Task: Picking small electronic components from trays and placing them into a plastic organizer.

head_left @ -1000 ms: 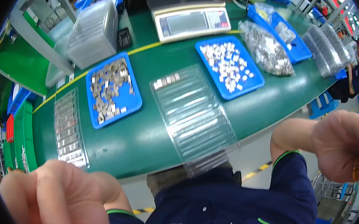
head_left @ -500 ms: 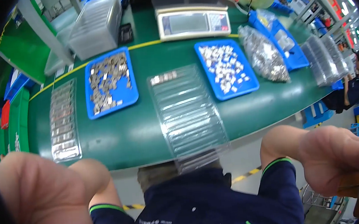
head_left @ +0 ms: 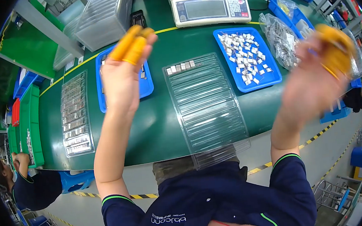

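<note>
My left hand [head_left: 121, 77] is raised over the left blue tray [head_left: 146, 88], with yellow finger cots on several fingers. Its fingers are stretched out and nothing shows in them. The hand hides most of the small metal parts in that tray. Out to the right, my right hand [head_left: 315, 73] also wears yellow cots and is smeared by motion, so its grip is unclear. Between the hands lies a clear ribbed plastic tray [head_left: 206, 106], with a short row of small white-faced parts [head_left: 181, 67] in its top slot. The right blue tray [head_left: 268, 80] holds many loose white-faced parts.
A filled clear tray [head_left: 76, 115] lies at the left beside green bins [head_left: 30, 122]. Behind are stacked clear trays [head_left: 104, 18] and a weighing scale [head_left: 209, 8]. A bag of parts [head_left: 280, 39] sits at the right. Another person [head_left: 32, 186] works at the far left.
Both my hands have risen from the lower corners to over the table, the left one reaching the left blue tray. The view has shifted, and the person at the far left now shows.
</note>
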Tool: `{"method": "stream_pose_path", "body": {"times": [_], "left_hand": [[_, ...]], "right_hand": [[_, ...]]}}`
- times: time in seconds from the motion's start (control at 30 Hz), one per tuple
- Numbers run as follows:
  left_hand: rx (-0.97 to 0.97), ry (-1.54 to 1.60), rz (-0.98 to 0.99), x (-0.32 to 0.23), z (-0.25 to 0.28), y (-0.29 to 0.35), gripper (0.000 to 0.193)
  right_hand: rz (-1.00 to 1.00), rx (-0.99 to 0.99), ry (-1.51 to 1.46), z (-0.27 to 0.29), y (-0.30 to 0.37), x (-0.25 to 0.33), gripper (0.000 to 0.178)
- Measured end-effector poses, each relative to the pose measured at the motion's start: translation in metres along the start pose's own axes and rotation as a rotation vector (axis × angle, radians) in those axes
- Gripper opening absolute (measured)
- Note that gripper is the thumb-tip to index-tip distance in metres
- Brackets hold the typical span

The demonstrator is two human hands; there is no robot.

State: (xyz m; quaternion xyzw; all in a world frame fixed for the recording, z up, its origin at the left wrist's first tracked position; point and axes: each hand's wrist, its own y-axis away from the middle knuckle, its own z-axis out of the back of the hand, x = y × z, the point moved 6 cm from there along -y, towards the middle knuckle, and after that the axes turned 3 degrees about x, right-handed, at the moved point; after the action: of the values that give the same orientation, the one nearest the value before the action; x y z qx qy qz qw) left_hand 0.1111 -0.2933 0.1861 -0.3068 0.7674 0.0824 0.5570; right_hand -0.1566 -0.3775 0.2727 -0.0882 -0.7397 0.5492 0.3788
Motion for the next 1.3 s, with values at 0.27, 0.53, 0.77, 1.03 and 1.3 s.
{"method": "stream_pose_path", "body": {"times": [0.27,0.53,0.77,1.03,1.3], "left_hand": [[0.179,-0.079,0.332,0.091,0.006,0.017,0.026],[0.175,-0.117,0.261,0.114,0.017,0.023,0.025],[0.178,-0.161,0.205,0.111,0.016,0.027,0.023],[0.147,-0.144,0.217,0.114,0.020,0.028,0.024],[0.170,-0.236,0.163,0.111,0.020,0.026,0.023]], "right_hand": [[-0.876,-0.037,0.048,-0.033,0.097,-0.170,0.019],[-1.001,-0.096,0.065,-0.035,0.118,-0.178,0.022],[-0.997,-0.105,0.053,-0.036,0.122,-0.177,0.023],[-1.027,-0.090,0.123,-0.036,0.124,-0.177,0.025],[-1.196,-0.154,0.030,-0.035,0.129,-0.179,0.025]]}}
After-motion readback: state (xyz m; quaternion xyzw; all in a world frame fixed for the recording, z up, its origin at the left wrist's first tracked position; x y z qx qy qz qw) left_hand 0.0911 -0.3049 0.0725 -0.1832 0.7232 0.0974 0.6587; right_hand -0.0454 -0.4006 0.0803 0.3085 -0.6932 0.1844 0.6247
